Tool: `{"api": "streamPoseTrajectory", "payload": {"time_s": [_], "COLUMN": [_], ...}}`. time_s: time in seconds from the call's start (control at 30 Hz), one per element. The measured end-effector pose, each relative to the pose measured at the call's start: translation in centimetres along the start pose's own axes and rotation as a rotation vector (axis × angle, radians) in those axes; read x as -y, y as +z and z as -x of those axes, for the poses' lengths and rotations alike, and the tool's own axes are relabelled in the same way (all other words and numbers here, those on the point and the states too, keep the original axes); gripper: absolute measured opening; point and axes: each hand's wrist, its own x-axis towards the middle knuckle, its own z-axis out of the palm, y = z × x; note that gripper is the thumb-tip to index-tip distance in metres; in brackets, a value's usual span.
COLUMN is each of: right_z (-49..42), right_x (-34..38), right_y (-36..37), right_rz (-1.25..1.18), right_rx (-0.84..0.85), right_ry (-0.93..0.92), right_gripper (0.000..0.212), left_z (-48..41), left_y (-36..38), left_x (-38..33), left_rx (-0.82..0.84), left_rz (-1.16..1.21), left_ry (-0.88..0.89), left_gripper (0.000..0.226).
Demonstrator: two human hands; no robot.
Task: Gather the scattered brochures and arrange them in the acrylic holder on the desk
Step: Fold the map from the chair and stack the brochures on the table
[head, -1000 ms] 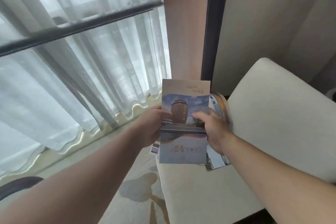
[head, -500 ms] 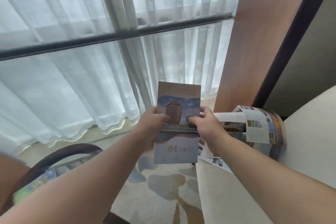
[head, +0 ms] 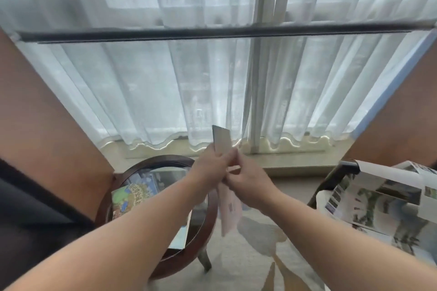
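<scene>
I hold a brochure (head: 222,140) upright and nearly edge-on in front of me, its lower part hanging below my hands. My left hand (head: 209,168) grips it from the left and my right hand (head: 248,183) pinches it from the right, the fingers of both meeting at its middle. More brochures lie on a round glass-topped side table (head: 165,160) below my left forearm; one has a green and yellow cover (head: 134,196). Unfolded brochures (head: 378,198) lie on a seat at the right. No acrylic holder is in view.
Sheer white curtains (head: 165,90) and a dark horizontal rail (head: 212,32) fill the window ahead. Brown panels stand at both sides. A dark seat (head: 35,220) is at the left. Patterned carpet (head: 255,255) covers the floor between table and right seat.
The view has swung left from the white seat toward the window and side table. The brochure has turned from facing me to nearly edge-on, still in both hands.
</scene>
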Motion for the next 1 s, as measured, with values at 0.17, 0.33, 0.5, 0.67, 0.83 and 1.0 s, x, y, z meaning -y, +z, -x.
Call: {"api": "streamPoseTrajectory", "payload": {"time_s": [0.17,0.33,0.5,0.67,0.83,1.0], "right_z": [-4.7,-10.4,-14.2,-17.0,-19.1,-20.3], "right_x": [-2.9,-7.2,-10.7,-14.0,-16.8,-19.5], "right_y": [3.9,6.9,11.6,16.0,19.1,21.7], "right_rz": [0.148,0.079,0.195,0.282,0.312,0.311], "right_rx": [-0.002,0.001,0.027,0.056,0.048,0.055], "right_ry": [0.118,0.398,0.393,0.456,0.53,0.601], "right_gripper": [0.051,0.05,0.006,0.008,0.007,0.006], "left_z": [-3.6,-6.3,-9.5,-13.0,-16.8,-19.2], "left_y": [-5.8,-9.9,-12.3,-14.4,-15.9,-16.6], "left_x": [4.9,9.4,14.8,20.0,23.8,27.2], "left_rx": [-0.139,-0.098,-0.199,-0.235,-0.146,-0.097], "left_rz": [0.123,0.335,0.022,-0.347,-0.448,-0.593], "left_ry": [-0.141,-0.283,-0.352,-0.372,-0.358,-0.364], "left_gripper": [0.021,0.02,0.017,0.015,0.019,0.021]}}
